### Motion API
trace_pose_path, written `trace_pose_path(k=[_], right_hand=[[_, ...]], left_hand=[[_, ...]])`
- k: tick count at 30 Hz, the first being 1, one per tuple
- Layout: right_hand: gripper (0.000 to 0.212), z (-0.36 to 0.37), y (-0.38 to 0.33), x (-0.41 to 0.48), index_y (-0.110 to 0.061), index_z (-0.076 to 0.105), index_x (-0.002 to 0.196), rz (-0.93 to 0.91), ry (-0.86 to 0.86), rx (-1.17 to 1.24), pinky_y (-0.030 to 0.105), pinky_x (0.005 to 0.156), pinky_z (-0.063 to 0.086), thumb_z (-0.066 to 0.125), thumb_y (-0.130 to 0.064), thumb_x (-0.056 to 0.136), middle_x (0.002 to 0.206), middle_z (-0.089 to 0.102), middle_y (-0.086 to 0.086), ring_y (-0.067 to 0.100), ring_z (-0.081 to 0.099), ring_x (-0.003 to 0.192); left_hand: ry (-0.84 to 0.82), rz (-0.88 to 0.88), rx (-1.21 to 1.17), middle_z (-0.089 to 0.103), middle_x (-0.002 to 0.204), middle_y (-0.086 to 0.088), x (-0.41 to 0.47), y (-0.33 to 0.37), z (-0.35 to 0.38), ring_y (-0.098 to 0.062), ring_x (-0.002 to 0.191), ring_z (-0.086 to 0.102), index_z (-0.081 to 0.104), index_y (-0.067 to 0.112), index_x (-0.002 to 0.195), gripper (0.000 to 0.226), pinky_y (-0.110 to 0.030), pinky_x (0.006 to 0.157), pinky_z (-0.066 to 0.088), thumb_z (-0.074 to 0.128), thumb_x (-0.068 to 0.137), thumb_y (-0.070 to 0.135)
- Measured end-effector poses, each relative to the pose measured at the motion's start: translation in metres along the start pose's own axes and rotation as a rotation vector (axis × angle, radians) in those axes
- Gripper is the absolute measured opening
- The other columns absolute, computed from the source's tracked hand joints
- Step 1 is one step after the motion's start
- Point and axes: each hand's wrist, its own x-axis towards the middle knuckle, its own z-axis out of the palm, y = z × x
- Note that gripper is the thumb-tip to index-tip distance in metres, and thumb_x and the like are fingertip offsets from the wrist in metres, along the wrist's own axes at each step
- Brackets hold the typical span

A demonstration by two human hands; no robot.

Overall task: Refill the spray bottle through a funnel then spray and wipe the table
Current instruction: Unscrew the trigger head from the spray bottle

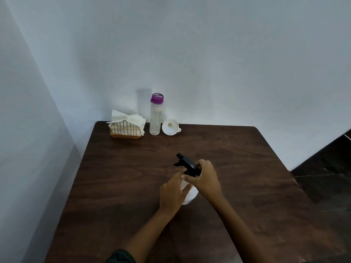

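One spray bottle (190, 196) stands near the middle of the bench (123, 177), and both hands are on it. Our left hand (173, 193) wraps the white body, thumb across the front. Our right hand (207, 178) curls its fingers round the black spray head (187, 163), whose nozzle points to 11 o'clock. We judge that we are at the first step, twisting the head off; nothing is poured yet. Next we need a firm hold on the body while the head turns free, then a reach for the funnel.

Along the far edge we count one white funnel (170, 127) at 12 o'clock, and one clear bottle (156, 118) with a purple cap (157, 98) just left of it. At 11 o'clock stands one wire holder (126, 131) of paper napkins (125, 117).
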Motion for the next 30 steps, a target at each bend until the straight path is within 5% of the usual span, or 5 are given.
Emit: trace_pose_path(k=[8, 16, 19, 24, 30], right_hand=[[0.028, -0.0034, 0.0009, 0.0025, -0.022, 0.05, 0.072, -0.036, -0.048, 0.04, 0.015, 0.058, 0.04, 0.078, -0.017, 0.068, 0.079, 0.05, -0.007, 0.006, 0.049, 0.067], [0.014, -0.0047, -0.001, 0.0035, -0.014, 0.058, 0.079, -0.066, -0.095, 0.051, 0.019, 0.056, 0.04, 0.068, -0.006, 0.073, 0.07, 0.055, -0.004, 0.007, 0.048, 0.06], [0.015, -0.0021, -0.0028, 0.0037, -0.014, 0.057, 0.083, -0.08, -0.109, 0.04, 0.022, 0.062, 0.042, 0.065, -0.004, 0.074, 0.076, 0.054, -0.004, 0.013, 0.052, 0.074], [0.034, 0.0004, -0.003, 0.003, -0.018, 0.052, 0.095, -0.06, -0.091, 0.026, 0.029, 0.077, 0.05, 0.074, -0.017, 0.07, 0.1, 0.045, -0.002, 0.016, 0.05, 0.093], [0.036, 0.0014, 0.0017, -0.0006, -0.021, 0.046, 0.084, -0.02, -0.044, 0.006, 0.035, 0.077, 0.053, 0.079, -0.028, 0.072, 0.093, 0.046, -0.006, 0.01, 0.052, 0.082]], left_hand=[[-0.001, -0.007, 0.015, 0.06, 0.127, 0.009, 0.0001, -0.0016, 0.0022, -0.009, 0.11, 0.06, 0.048, 0.023, 0.131, 0.05, -0.022, 0.088, 0.046, 0.061, 0.085, 0.037], [0.006, 0.001, 0.01, 0.059, 0.129, 0.009, -0.0008, -0.0012, 0.002, -0.009, 0.112, 0.059, 0.049, 0.023, 0.131, 0.05, -0.022, 0.087, 0.045, 0.061, 0.085, 0.039], [0.004, 0.005, 0.018, 0.059, 0.129, 0.009, -0.0008, -0.001, 0.0019, -0.009, 0.112, 0.059, 0.048, 0.023, 0.132, 0.049, -0.021, 0.087, 0.045, 0.059, 0.087, 0.038], [-0.015, -0.008, 0.025, 0.061, 0.124, 0.011, -0.0005, 0.0011, 0.0004, -0.006, 0.106, 0.061, 0.049, 0.023, 0.131, 0.047, -0.019, 0.082, 0.046, 0.055, 0.088, 0.043], [-0.019, -0.043, 0.002, 0.061, 0.124, 0.01, -0.0002, 0.001, 0.0012, -0.006, 0.107, 0.06, 0.049, 0.023, 0.129, 0.044, -0.02, 0.086, 0.047, 0.057, 0.088, 0.04]])
